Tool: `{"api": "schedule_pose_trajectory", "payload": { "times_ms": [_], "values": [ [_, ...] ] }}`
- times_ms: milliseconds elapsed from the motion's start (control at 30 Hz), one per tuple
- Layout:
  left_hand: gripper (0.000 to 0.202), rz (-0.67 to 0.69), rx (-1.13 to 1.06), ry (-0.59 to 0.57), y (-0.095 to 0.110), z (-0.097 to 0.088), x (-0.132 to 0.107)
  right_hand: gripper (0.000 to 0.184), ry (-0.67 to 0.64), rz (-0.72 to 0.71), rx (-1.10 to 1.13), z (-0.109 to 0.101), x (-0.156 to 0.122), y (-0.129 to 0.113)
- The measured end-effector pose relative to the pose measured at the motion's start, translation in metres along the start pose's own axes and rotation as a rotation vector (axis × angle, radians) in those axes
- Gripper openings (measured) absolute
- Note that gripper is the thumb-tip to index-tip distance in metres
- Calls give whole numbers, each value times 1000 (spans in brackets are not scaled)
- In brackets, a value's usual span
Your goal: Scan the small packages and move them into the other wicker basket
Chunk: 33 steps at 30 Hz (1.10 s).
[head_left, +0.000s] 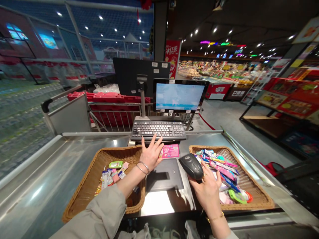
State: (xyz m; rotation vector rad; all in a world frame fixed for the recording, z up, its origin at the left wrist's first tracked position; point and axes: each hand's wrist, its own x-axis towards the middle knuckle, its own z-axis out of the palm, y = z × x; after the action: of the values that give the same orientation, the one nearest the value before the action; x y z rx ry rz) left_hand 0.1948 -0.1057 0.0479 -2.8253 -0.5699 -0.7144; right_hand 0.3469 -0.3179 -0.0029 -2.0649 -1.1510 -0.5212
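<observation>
My left hand reaches forward with its fingers spread, the fingertips at the front edge of a black keyboard. Just right of it lies a flat pink package, partly covered by the hand. My right hand is closed around a black barcode scanner, whose head points forward and left. Below that hand's fingers and to their right, a wicker basket holds a pile of small colourful packaged items. Between my forearms sits a flat dark grey plate on the counter.
Another wicker basket at left holds several small packets and a green item. Behind the keyboard stand a lit monitor and a dark screen's back. The metal counter extends left. Shelves and bottle stacks flank the counter.
</observation>
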Motion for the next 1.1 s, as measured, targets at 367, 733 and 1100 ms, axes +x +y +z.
{"api": "schedule_pose_trajectory", "payload": {
  "times_ms": [367, 733, 1100],
  "values": [
    [54, 89, -19, 25, 21, 9, 19, 35, 46, 82, -27, -18, -7, 15],
    [53, 168, -72, 52, 46, 14, 38, 35, 82, 143, -72, -36, -17, 31],
    [53, 245, -91, 52, 74, 26, 55, 40, 193, 206, -166, -55, -25, 47]
  ]
}}
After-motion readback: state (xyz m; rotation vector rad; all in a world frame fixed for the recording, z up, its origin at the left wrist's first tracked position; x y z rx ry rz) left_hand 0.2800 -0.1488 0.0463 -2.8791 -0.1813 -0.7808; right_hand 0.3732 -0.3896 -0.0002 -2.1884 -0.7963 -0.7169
